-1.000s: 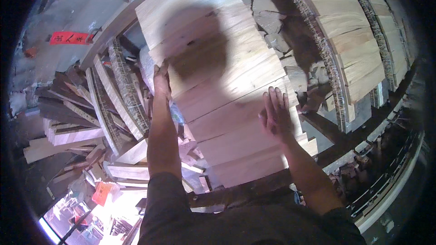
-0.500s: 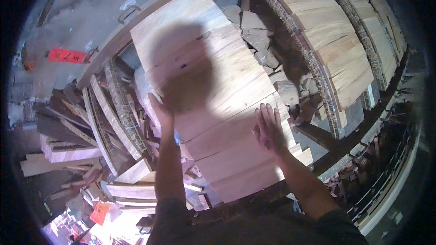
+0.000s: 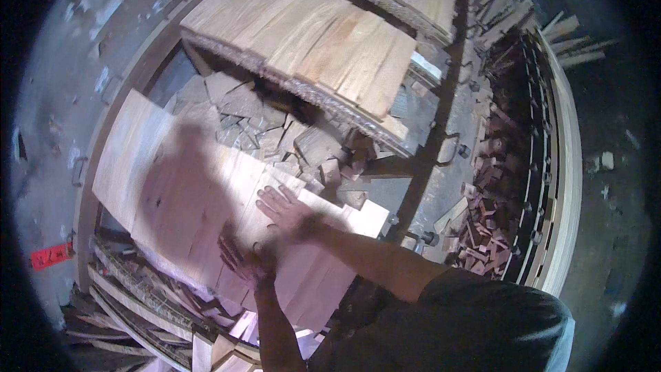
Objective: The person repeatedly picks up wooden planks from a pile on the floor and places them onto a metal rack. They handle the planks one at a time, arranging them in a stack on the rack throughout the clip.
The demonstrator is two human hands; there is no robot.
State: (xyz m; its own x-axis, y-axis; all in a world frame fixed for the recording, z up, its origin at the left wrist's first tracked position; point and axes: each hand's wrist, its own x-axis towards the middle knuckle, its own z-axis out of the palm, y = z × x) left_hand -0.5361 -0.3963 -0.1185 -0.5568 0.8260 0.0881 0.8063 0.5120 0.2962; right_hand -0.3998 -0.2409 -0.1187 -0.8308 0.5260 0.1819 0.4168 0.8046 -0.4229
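A pale wooden panel (image 3: 127, 165) made of several boards side by side lies at a slant below me. My right hand (image 3: 286, 215) rests flat on it near its far edge, fingers spread. Close beside it, my left hand (image 3: 246, 260) is over the panel with fingers stretched out, in shadow; whether it presses on the wood I cannot tell. Neither hand grips anything. A dark round shadow covers part of the panel's left half.
Beyond it stands another panel of boards (image 3: 296, 27) with a rough edge. Wood offcuts (image 3: 255, 120) fill the gap between them. Small reddish wood scraps (image 3: 482, 227) lie at right beside long rails (image 3: 558, 200). Curved planks (image 3: 138, 296) are stacked at lower left.
My view has swung to the right, so the panel now appears lower left. My left hand has left the panel's left edge and come close to my right hand.
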